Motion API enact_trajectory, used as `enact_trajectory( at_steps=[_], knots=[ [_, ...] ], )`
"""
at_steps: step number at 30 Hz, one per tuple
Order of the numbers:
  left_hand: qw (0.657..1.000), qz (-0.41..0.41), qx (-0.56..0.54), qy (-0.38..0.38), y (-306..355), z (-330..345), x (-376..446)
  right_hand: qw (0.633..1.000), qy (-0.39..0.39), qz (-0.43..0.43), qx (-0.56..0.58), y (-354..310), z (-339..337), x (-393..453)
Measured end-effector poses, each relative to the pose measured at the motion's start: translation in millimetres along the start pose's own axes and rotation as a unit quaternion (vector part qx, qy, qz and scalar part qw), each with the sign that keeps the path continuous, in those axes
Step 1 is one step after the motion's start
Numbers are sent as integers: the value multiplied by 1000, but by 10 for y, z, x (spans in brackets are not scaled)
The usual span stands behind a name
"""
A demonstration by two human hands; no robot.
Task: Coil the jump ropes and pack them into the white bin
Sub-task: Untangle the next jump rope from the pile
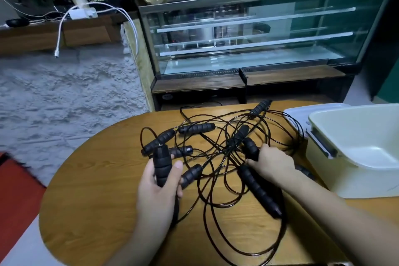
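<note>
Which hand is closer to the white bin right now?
Right. The right hand grips a handle in the rope tangle just left of the white bin. The left hand holds another handle upright farther left, across the tangle from the bin.

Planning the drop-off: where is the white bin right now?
In the head view the white bin sits on the table's right edge, open, just right of the right hand and the tangled jump ropes.

ropes: we see black jump ropes (218, 157) tangled loose on the table, ribbed foam handles scattered, none coiled | bin: white bin (356, 149) open, upright, just right of them
</note>
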State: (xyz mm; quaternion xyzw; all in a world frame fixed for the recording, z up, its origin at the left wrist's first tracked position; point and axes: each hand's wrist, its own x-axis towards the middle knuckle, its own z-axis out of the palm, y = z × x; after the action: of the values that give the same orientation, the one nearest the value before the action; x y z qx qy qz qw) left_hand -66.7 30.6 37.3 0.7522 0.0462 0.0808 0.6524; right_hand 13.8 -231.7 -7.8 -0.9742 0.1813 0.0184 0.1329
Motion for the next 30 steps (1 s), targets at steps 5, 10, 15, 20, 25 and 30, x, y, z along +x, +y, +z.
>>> enact_trajectory(
  at_steps=[5, 10, 15, 20, 25, 30],
  knots=[
    [988, -57, 143, 1, -125, -231, 170, 998, -4, 4, 55, 74, -34, 220],
    [958, -104, 265, 36, -460, -588, 373, 935, 59, -64, 343, 4, -502, 148],
    [920, -84, 380, 51, -779, -809, 535, 851, 77, -161, 494, -234, -1188, -250],
    [872, -63, 485, 39, -933, -842, 578, 807, 122, -252, 520, -424, -1620, -880],
    [855, -63, 514, 36, -896, -807, 583, 786, 151, -316, 510, -467, -1756, -1480],
    [951, 141, 263, 82, -181, -459, -51, 823, 127, -321, 451, -436, -1489, -1860]
  ],
)
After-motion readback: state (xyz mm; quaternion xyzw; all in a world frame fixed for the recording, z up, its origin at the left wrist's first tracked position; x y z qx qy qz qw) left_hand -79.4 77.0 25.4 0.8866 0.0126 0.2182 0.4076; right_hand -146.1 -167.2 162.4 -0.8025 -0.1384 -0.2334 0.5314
